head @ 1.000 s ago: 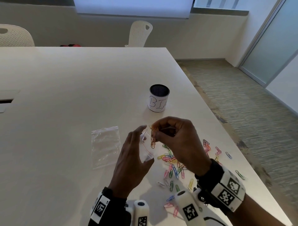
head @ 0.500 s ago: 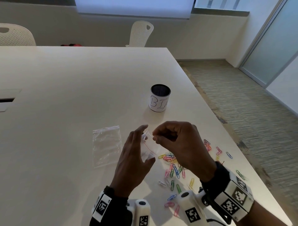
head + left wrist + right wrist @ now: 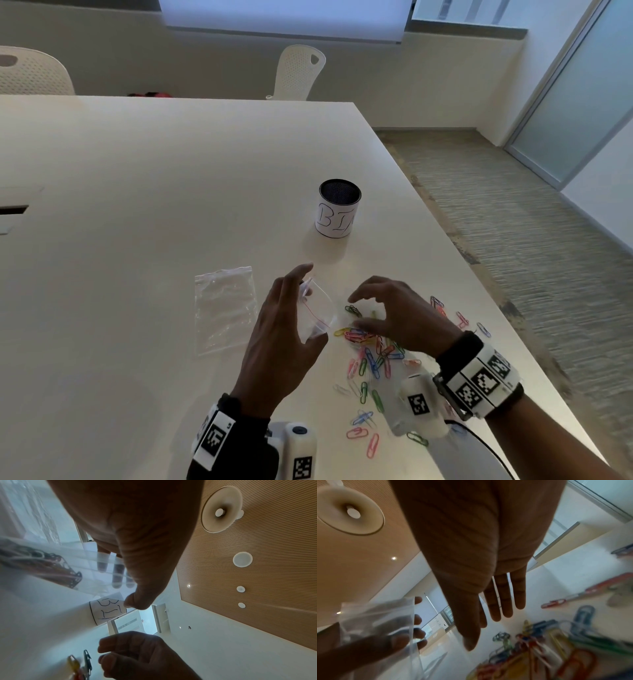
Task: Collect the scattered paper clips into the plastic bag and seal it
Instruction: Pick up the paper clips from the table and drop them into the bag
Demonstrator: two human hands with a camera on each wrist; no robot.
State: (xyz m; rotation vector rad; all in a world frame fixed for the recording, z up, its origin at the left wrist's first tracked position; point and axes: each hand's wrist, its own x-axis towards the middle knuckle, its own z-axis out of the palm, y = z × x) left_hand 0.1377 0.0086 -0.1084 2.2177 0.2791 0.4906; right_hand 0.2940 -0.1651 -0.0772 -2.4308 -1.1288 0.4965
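My left hand (image 3: 313, 303) holds a small clear plastic bag (image 3: 318, 313) upright above the table, thumb and fingers pinching its sides. In the left wrist view the bag (image 3: 68, 563) shows dark paper clips inside. Just to its right, my right hand (image 3: 354, 310) hovers over the pile of coloured paper clips (image 3: 371, 356) with fingers spread and nothing in them. The right wrist view shows its straight fingers (image 3: 503, 599) above the clips (image 3: 539, 642), with the bag (image 3: 376, 622) at the left.
A second clear bag (image 3: 224, 308) lies flat on the white table (image 3: 137, 205), left of my hands. A mesh cup labelled BIN (image 3: 339, 209) stands beyond them. More clips (image 3: 460, 318) lie near the table's right edge. White chairs stand at the far side.
My right hand, which pinched a clip at the bag's mouth, has let go, opened and dropped down to the right over the pile. The left hand kept the bag nearly still.
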